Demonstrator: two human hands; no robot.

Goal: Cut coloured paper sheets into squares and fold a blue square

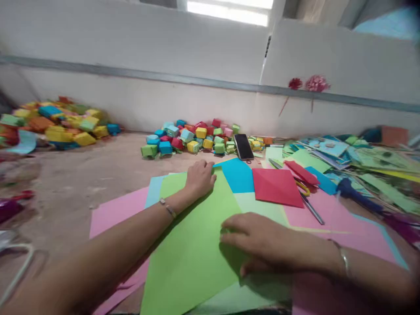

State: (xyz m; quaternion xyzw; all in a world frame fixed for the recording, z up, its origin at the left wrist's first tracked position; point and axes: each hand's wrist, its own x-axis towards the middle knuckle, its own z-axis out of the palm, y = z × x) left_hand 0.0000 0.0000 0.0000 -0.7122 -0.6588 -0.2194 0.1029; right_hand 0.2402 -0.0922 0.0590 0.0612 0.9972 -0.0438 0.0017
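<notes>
A large light green sheet (193,253) lies over pink, pale blue and pale green sheets. At its far edge my left hand (200,178) rests with fingers curled, beside the blue paper (239,175); whether it pinches the edge cannot be made out. Over the right side of the green sheet hovers my right hand (252,238), slightly blurred, its fingers apart and nothing held. A red sheet (277,187) sits beyond that hand. To the right of the red sheet are scissors (302,188) with a yellow handle and a grey pen-like tool (312,209).
Small folded paper boxes (197,136) in many colours are heaped by the wall, with a phone (243,147) beside them. A bigger heap (62,120) stands at the far left. Paper scraps (387,157) cover the right side, near a dark blue tool (357,194).
</notes>
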